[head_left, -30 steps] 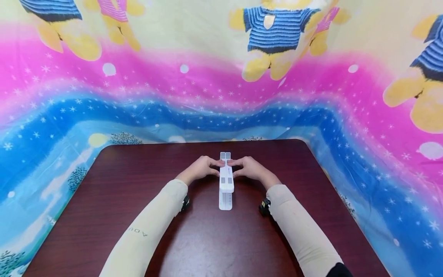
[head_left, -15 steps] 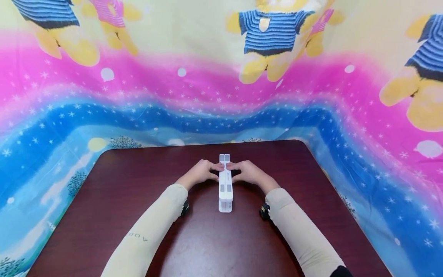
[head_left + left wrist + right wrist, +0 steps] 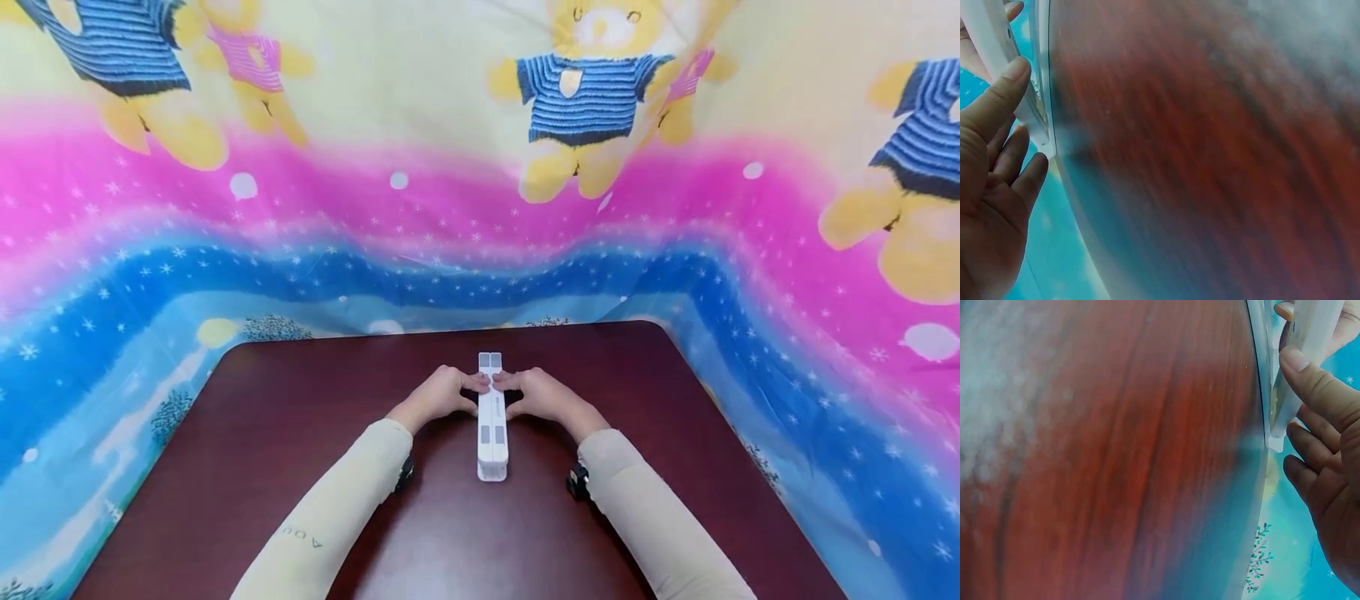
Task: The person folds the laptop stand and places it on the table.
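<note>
A slim white laptop stand [image 3: 491, 417] with grey pads lies lengthwise on the table, its upper bars nearly flat over the base. My left hand [image 3: 437, 392] grips it from the left, fingers over the top and thumb against the side. From the opposite side my right hand [image 3: 542, 395] holds it the same way. Seen from the left wrist, the thumb [image 3: 1007, 94] presses the white bar [image 3: 988, 34], with the other fingers beyond it. The right wrist view shows the right thumb [image 3: 1316, 381] on the bar's near side [image 3: 1316, 328]; part of the stand is out of frame.
The dark red-brown wooden table [image 3: 300, 433] has rounded far corners. Behind and around it hangs a cloth [image 3: 450, 217] printed with bears and snowflakes. Black wrist cameras [image 3: 578, 482] sit at both cuffs.
The stand's raised near end has come down toward its base, narrowing the gap there. Both hands have kept their hold. The head view has tilted slightly upward.
</note>
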{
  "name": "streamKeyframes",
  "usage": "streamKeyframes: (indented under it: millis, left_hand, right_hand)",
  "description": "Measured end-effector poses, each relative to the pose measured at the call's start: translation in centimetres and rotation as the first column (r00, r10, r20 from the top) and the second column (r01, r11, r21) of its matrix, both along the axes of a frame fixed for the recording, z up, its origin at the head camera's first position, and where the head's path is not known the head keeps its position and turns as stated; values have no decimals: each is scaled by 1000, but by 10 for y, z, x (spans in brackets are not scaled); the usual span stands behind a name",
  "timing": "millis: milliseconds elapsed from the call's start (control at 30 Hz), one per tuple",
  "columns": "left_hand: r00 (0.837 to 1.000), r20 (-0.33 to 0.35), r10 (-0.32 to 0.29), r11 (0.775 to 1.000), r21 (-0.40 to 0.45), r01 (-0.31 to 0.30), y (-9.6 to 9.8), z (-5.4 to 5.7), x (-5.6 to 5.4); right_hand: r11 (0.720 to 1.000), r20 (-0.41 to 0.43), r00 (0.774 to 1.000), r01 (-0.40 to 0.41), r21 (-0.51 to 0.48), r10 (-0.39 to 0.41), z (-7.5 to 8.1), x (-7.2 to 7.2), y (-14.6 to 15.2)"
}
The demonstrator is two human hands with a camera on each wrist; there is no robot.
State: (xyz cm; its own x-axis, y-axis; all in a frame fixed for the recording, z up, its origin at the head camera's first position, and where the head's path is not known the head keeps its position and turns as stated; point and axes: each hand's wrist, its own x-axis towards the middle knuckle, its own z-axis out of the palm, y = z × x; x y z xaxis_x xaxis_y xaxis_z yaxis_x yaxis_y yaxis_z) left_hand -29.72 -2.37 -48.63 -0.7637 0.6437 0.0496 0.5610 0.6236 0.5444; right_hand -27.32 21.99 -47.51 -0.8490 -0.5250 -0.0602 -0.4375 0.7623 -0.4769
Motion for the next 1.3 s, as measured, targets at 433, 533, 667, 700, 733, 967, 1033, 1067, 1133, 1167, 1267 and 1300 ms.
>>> streamKeyframes:
  millis: [433,533,667,700,733,967,1033,1067,1133,1167,1267,1300]
  left_hand:
    - [1000,-19,0,999,-55,-1,10,-16,16]
    - [1000,-30,-6,997,-75,4,12,-16,20]
    - [999,-44,-14,996,-93,10,13,-12,20]
    - [999,-48,-11,995,-97,6,13,-10,19]
    - [998,-56,-7,995,-105,1,12,-8,18]
    - [997,-83,10,991,-135,-21,9,3,11]
    - [997,-81,14,991,-130,-24,9,5,10]
    - [997,-76,14,992,-128,-24,9,6,10]
    - [997,-77,11,992,-126,-21,9,7,10]
    - [997,-79,8,991,-130,-19,8,7,10]
    - [997,-77,2,990,-140,-13,8,7,10]
    - [997,-77,2,989,-145,-13,8,7,11]
  right_hand:
    - [997,-23,999,-26,77,28,-14,19,5]
    - [996,-20,999,-23,82,25,-17,21,6]
    - [997,-29,999,-20,80,22,-17,21,5]
    - [996,-36,999,-18,84,21,-16,19,5]
    - [996,-46,999,-20,88,24,-15,18,4]
    - [994,-85,996,-26,110,36,-6,10,-3]
    - [993,-94,995,-26,112,37,-4,9,-4]
    - [993,-96,995,-28,113,39,-4,9,-4]
    - [993,-95,995,-30,118,41,-3,9,-4]
    - [992,-92,995,-32,121,44,-2,9,-4]
    - [990,-81,995,-40,134,51,-1,11,-5]
    - [989,-80,995,-42,140,53,-1,11,-5]
